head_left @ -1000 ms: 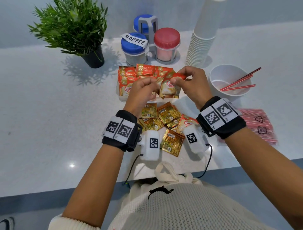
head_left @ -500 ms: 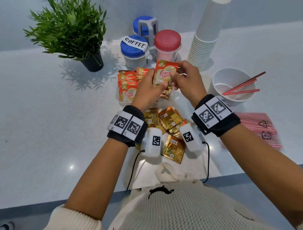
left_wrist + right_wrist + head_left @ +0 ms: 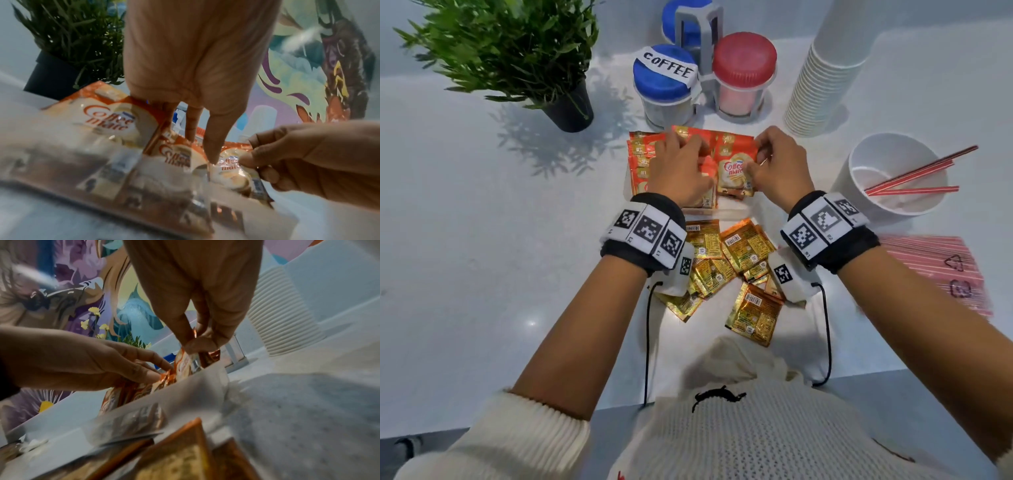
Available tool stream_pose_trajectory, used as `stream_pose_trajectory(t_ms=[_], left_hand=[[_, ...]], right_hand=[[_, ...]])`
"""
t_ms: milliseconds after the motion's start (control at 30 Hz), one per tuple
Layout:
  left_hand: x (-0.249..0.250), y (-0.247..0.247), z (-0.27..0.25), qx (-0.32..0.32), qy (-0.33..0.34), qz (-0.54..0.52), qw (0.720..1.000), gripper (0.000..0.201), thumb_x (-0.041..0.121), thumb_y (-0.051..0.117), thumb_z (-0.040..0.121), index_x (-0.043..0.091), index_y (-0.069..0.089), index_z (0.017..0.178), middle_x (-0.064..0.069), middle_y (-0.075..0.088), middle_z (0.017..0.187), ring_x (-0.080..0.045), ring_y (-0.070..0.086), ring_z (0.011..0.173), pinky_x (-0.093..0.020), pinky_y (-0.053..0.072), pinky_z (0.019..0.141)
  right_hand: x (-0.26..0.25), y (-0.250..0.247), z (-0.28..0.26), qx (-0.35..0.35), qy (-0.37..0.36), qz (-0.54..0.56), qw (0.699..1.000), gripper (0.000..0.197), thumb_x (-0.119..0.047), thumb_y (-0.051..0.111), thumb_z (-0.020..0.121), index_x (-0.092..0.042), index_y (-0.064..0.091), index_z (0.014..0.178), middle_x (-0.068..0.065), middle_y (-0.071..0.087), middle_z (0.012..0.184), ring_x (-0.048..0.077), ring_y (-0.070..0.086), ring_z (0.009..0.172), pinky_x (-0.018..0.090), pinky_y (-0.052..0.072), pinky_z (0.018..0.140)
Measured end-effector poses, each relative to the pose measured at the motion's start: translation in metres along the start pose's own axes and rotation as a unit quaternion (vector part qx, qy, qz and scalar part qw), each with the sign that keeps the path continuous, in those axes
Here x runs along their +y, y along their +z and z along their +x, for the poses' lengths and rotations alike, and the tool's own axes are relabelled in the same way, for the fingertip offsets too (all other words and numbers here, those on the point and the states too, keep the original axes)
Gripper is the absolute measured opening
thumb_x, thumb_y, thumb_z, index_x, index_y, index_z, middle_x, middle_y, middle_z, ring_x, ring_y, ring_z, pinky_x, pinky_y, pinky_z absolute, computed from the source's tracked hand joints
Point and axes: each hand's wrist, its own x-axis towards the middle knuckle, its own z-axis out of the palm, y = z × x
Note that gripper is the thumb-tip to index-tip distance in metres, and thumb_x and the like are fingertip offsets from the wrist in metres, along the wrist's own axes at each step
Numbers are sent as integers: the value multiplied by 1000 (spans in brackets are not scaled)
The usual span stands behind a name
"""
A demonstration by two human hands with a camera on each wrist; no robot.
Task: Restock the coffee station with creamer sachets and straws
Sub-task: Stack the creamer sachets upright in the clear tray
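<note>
A shallow clear tray point(image 3: 722, 215) in front of the jars holds rows of orange creamer sachets point(image 3: 640, 154). My right hand point(image 3: 756, 161) pinches one creamer sachet point(image 3: 732, 173) by its right edge, standing it at the right end of the tray; the pinch also shows in the right wrist view point(image 3: 197, 344). My left hand point(image 3: 690, 150) rests with straight fingers point(image 3: 209, 146) on the sachets beside it. Several loose gold sachets point(image 3: 744, 248) lie on the counter below my wrists. Three red straws point(image 3: 914, 176) lean in a white bowl point(image 3: 859, 185).
A packet of red straws point(image 3: 935, 270) lies at the right. Behind the tray stand a blue-lidded jar labelled COFFEE point(image 3: 664, 85), a red-lidded jar point(image 3: 743, 78), a stack of white paper cups point(image 3: 828, 78) and a potted plant point(image 3: 517, 54).
Both hands have brought the sachet down from above the tray into its right end. My left hand has let go of it and now rests on the neighbouring sachets.
</note>
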Motion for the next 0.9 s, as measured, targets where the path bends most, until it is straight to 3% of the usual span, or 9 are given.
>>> stream_pose_trajectory(t_ms=[100, 167, 233, 267, 367, 567, 700, 900], left_hand=[[-1, 7, -1, 4, 5, 42, 999, 59, 30, 69, 79, 23, 42, 130, -11, 31, 139, -30, 28, 130, -40, 27, 107], [-1, 11, -2, 13, 9, 56, 998, 60, 30, 70, 77, 23, 41, 129, -12, 28, 142, -31, 27, 131, -42, 26, 108], [-1, 12, -1, 13, 9, 61, 998, 59, 28, 69, 78, 21, 41, 129, -13, 26, 144, -33, 26, 132, -43, 25, 109], [-1, 12, -1, 14, 9, 63, 998, 59, 28, 69, 78, 20, 40, 129, -13, 25, 145, -33, 25, 132, -43, 25, 110], [-2, 12, -1, 13, 12, 67, 998, 59, 27, 69, 78, 18, 40, 128, -13, 26, 144, -33, 26, 132, -43, 26, 109], [-3, 13, 0, 19, 17, 60, 998, 58, 27, 68, 79, 18, 38, 128, -11, 30, 139, -30, 28, 129, -39, 28, 105], [-3, 14, 0, 22, 19, 66, 997, 57, 26, 68, 79, 19, 39, 127, -11, 30, 137, -31, 29, 128, -39, 27, 104], [-2, 14, 0, 23, 21, 75, 997, 58, 27, 68, 79, 19, 39, 129, -11, 30, 139, -32, 28, 129, -41, 27, 106]], right_hand=[[1, 7, 1, -35, -1, -50, 998, 25, -4, 61, 80, -3, 56, 105, 2, 52, 85, 15, 47, 78, 8, 32, 53], [1, 8, 0, -28, -9, -59, 998, 24, -5, 60, 82, -2, 55, 105, 6, 58, 92, 19, 53, 84, 8, 38, 64], [0, 8, 2, -7, -24, -68, 997, 22, -5, 57, 83, -1, 54, 104, 14, 63, 103, 27, 58, 95, 29, 46, 81], [-1, 8, 3, 6, -33, -74, 997, 20, -4, 55, 83, 0, 54, 103, 16, 62, 105, 28, 57, 97, 33, 44, 81], [-2, 8, 7, 14, -52, -99, 994, 19, -1, 49, 83, 1, 53, 102, 19, 59, 106, 31, 55, 98, 34, 40, 78], [1, 12, 6, 3, -54, -99, 994, 42, 4, 57, 81, -2, 47, 121, 18, 39, 129, 26, 45, 118, 26, 42, 94], [0, 14, 5, -50, -59, -124, 989, 66, 3, 59, 80, -8, 33, 139, 14, 33, 143, 27, 35, 132, 32, 32, 109], [0, 13, 7, -80, -73, -154, 982, 64, 2, 57, 83, -9, 33, 142, 10, 32, 149, 24, 33, 136, 28, 23, 113]])
